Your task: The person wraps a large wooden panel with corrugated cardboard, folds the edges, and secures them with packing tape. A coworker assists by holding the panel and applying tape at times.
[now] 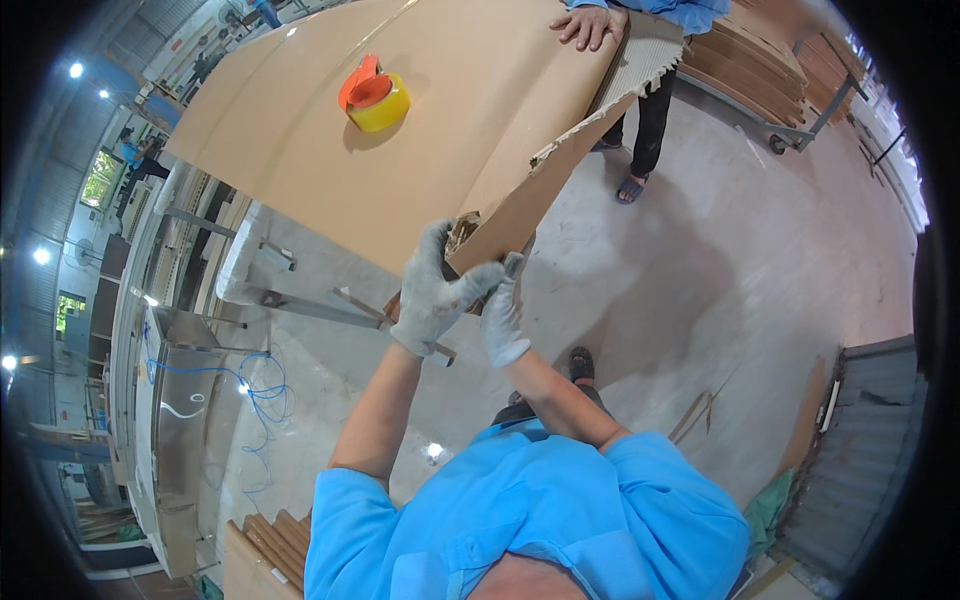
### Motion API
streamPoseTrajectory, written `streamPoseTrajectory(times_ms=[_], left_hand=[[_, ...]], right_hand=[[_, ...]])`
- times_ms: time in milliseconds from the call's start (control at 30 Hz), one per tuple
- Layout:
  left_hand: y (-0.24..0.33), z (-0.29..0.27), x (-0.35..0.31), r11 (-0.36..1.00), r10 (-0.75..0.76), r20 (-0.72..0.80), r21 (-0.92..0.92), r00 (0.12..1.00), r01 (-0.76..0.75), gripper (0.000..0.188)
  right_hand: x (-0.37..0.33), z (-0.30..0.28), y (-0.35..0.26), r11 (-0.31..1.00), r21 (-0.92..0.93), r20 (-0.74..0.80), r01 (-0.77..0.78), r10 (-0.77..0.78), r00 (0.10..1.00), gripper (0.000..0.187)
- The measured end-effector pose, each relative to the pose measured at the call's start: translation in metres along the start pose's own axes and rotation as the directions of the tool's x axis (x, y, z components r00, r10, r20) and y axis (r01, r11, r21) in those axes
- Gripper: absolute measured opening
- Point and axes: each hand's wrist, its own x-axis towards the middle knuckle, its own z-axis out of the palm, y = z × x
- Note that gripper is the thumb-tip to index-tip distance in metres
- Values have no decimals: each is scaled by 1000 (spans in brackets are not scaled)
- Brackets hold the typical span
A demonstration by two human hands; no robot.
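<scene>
A large brown cardboard sheet (pixel 270 130) spreads before me, its right side folded up into a flap (pixel 540 195) with a ragged, torn edge. At the near corner, my left hand (pixel 432 295), in a grey-white glove, is closed round the cardboard beside a torn bit. My right hand (pixel 503 315), gloved too, pinches the flap's lower corner from the right, thumb up; its other fingers are partly hidden. On the sheet rests a roll of yellow tape (pixel 385 112) with an orange dispenser (pixel 362 85). Another person's bare hand (pixel 590 25) lies flat on the far end.
Under the sheet shows a metal frame (pixel 310 308). A cart (pixel 750 110) stacked with brown boards stands at the far right. Blue hose (pixel 262 390) coils on the floor at left, by a metal-sided bench (pixel 175 420). More brown boards (pixel 265 550) lie at the lower left.
</scene>
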Motion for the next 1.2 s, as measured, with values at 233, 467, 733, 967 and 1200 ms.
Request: streamPoseTrajectory(times_ms=[233,467,733,967,1200], left_hand=[[18,21,2,570,583,192,595,789,-567,22],[15,41,-6,383,666,297,652,685,-655,25],[16,35,-9,402,666,287,639,689,-655,26],[19,35,-9,443,647,273,626,712,-642,25],[20,34,-7,462,656,241,621,715,-633,24]], right_hand=[[-1,-7,-4,988,155,76,-2,-10,997,89],[-6,-34,0,888,376,207,-265,199,958,89],[-1,-49,19,794,464,330,-393,257,909,89],[15,-51,30,766,478,392,-430,253,885,88],[28,-52,36,759,485,397,-436,253,882,88]])
